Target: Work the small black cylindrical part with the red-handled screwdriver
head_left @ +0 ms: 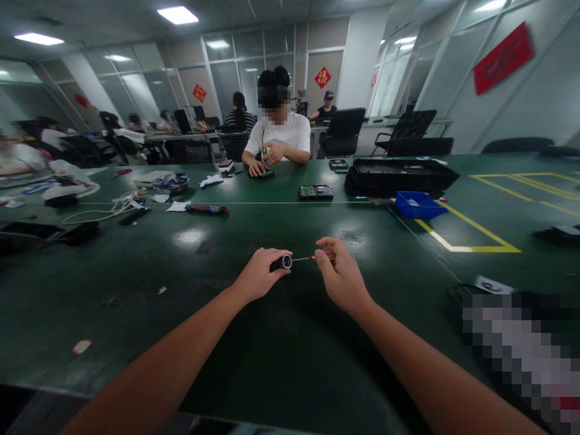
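Observation:
My left hand is closed around a small black cylindrical part, whose round, silver-rimmed end faces right. My right hand grips a screwdriver by its reddish handle. The thin metal shaft points left, and its tip reaches the rimmed end of the part; whether it is inside or only touching, I cannot tell. Both hands are above the green table, close to its middle. My fingers cover most of the part's body and much of the handle.
Across the table a person handles a dark device. A hard drive, a black tray and a blue bin stand beyond my hands. Left are a pen-like tool and a white cable. Yellow tape marks the right side.

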### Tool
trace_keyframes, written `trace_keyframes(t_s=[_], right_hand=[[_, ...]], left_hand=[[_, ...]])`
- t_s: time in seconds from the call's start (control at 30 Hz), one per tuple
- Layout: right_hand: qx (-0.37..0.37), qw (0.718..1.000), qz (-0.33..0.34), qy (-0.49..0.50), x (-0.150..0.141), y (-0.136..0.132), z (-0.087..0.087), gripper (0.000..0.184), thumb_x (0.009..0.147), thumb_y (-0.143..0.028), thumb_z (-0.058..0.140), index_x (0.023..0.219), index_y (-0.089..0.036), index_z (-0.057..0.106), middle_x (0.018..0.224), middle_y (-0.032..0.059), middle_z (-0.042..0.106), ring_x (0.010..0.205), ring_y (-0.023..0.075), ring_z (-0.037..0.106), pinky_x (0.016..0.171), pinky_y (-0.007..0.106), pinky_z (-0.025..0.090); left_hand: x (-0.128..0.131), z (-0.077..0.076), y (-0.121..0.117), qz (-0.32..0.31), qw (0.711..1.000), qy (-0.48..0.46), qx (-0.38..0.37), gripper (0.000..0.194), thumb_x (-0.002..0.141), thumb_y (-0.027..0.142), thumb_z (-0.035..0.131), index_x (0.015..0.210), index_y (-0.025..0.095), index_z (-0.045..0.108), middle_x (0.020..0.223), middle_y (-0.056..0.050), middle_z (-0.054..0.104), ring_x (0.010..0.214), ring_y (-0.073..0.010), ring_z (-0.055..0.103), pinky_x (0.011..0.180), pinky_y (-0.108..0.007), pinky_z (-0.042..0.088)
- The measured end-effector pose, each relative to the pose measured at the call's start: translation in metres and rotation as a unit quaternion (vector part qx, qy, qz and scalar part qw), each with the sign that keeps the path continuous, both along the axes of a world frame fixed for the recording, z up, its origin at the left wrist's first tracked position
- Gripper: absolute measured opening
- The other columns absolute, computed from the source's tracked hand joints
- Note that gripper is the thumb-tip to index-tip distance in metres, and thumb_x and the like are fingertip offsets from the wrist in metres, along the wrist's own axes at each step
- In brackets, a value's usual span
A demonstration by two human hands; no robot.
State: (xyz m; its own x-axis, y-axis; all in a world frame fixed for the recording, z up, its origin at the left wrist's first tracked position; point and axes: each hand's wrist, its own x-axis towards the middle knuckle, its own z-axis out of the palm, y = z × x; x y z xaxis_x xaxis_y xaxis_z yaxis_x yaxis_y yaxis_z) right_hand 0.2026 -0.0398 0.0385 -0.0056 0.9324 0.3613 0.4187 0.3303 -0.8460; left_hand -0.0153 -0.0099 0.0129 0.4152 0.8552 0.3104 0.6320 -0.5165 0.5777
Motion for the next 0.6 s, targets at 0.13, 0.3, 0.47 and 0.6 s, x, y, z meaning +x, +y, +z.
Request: trace_keyframes(t_s=[0.13,0.3,0.47,0.6], right_hand=[[-0.035,0.99,0.038,0.131,-0.002,0.008,-0.008,0.019,0.091,-0.039,0.058,0.098,-0.022,0.06,0.09,0.007,0.069,0.084,0.0219,0.066,0.081,0.037,0.052],[-0.109,0.944,0.029,0.311,0.002,0.023,-0.019,0.027,0.088,-0.049,0.06,0.089,-0.022,0.061,0.079,0.0028,0.063,0.072,0.019,0.062,0.078,0.038,0.055],[-0.131,0.955,-0.028,0.265,0.008,0.03,-0.025,0.03,0.087,-0.053,0.059,0.08,-0.023,0.058,0.073,0.0028,0.059,0.065,0.0186,0.058,0.069,0.037,0.054],[-0.104,0.962,-0.044,0.247,0.007,0.027,-0.023,0.03,0.088,-0.052,0.058,0.088,-0.021,0.06,0.082,0.0051,0.063,0.072,0.0186,0.061,0.07,0.034,0.053]], left_hand=[[0.0,0.0,0.0,-0.005,1.0,-0.008,0.01,0.036,0.088,0.027,0.069,0.124,0.025,0.065,0.116,-0.005,0.069,0.105,-0.0246,0.06,0.095,-0.041,0.042],[0.0,0.001,0.001,-0.048,0.998,-0.014,0.029,0.039,0.089,0.029,0.068,0.128,0.028,0.063,0.127,-0.005,0.067,0.12,-0.0237,0.057,0.112,-0.047,0.031],[0.001,-0.002,0.004,-0.041,0.999,0.032,0.005,0.04,0.089,0.028,0.067,0.129,0.028,0.062,0.127,-0.006,0.066,0.121,-0.0255,0.055,0.115,-0.053,0.025],[0.002,-0.003,0.004,-0.017,0.999,0.028,-0.003,0.04,0.089,0.028,0.067,0.128,0.026,0.062,0.119,-0.006,0.068,0.113,-0.0259,0.058,0.108,-0.048,0.034]])
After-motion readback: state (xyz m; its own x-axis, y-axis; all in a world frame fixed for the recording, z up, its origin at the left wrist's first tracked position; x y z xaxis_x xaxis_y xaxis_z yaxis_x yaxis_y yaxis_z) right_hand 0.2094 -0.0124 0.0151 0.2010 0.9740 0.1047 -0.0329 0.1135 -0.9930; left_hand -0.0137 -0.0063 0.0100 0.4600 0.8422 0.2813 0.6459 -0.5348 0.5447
